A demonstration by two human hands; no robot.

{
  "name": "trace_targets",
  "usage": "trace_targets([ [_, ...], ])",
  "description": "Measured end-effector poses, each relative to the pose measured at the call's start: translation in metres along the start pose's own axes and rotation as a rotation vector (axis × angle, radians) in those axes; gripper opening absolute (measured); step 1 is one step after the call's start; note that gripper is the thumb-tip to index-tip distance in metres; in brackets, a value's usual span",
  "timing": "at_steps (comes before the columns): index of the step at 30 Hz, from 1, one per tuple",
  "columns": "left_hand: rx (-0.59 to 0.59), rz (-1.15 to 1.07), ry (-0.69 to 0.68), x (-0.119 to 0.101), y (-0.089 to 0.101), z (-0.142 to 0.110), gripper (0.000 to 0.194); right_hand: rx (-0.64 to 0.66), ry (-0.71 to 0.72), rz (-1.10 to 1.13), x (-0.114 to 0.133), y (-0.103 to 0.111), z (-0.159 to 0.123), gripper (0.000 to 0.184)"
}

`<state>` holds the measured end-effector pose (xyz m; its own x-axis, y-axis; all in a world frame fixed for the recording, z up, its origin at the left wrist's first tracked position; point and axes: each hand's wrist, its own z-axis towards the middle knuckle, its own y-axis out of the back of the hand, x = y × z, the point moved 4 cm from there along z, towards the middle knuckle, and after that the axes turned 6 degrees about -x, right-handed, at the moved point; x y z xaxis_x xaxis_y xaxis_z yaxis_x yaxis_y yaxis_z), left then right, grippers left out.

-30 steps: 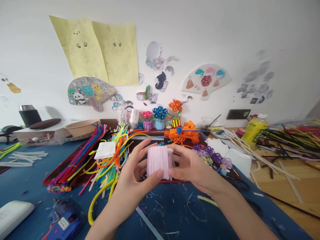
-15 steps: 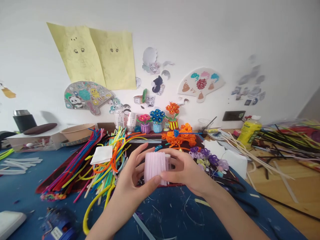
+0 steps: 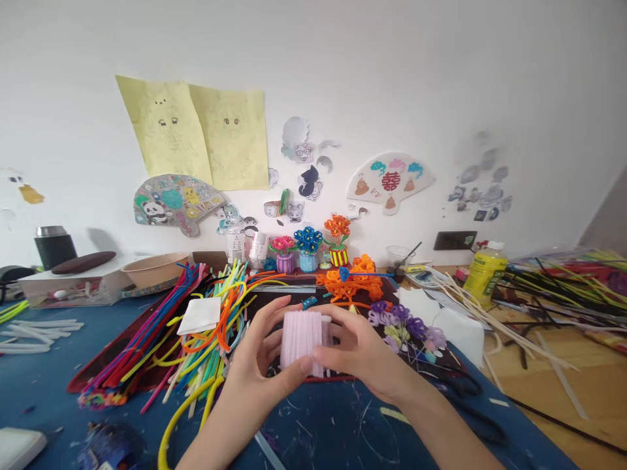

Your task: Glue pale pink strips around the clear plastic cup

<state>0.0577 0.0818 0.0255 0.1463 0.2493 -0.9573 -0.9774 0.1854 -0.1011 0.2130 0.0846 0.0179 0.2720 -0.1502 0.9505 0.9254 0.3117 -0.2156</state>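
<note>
Between my two hands is a small round pot (image 3: 300, 341) covered in upright pale pink pipe cleaners. My left hand (image 3: 258, 359) wraps round its left side, with the thumb pressed low on the front. From the right, my right hand (image 3: 362, 349) grips it, its thumb meeting the left thumb near the pot's lower front. On the pot's right side a strip lacks the even pink rows and looks see-through with loose white ends. The fingers behind the pot are partly hidden. Just beyond it lies a dark red tray (image 3: 337, 377).
Bundles of coloured pipe cleaners (image 3: 161, 326) lie left, with a white pad (image 3: 200, 316) on them. Purple flowers (image 3: 406, 323) and orange ones (image 3: 360, 284) lie right and behind. Three potted flowers (image 3: 308, 251) stand by the wall. A yellow bottle (image 3: 484, 274) stands at right.
The view has tilted up slightly, so the wall and table items sit lower. Both hands keep their grip on the pink pot, which has barely turned.
</note>
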Motion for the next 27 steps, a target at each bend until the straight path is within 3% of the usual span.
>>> trace_targets([
  [8, -0.004, 0.000, -0.004, 0.0008, 0.0021, 0.0008, 0.064, -0.012, 0.045, -0.024, 0.0035, -0.0021, 0.0000, 0.029],
  [15, 0.010, 0.031, -0.016, 0.0002, -0.0001, -0.0002, 0.063, -0.065, 0.065, -0.110, 0.0043, 0.0012, 0.0014, 0.028],
  [27, 0.086, 0.036, -0.011, 0.0005, 0.0005, 0.0021, 0.062, -0.026, 0.108, -0.192, 0.0079, 0.0036, 0.0012, 0.030],
])
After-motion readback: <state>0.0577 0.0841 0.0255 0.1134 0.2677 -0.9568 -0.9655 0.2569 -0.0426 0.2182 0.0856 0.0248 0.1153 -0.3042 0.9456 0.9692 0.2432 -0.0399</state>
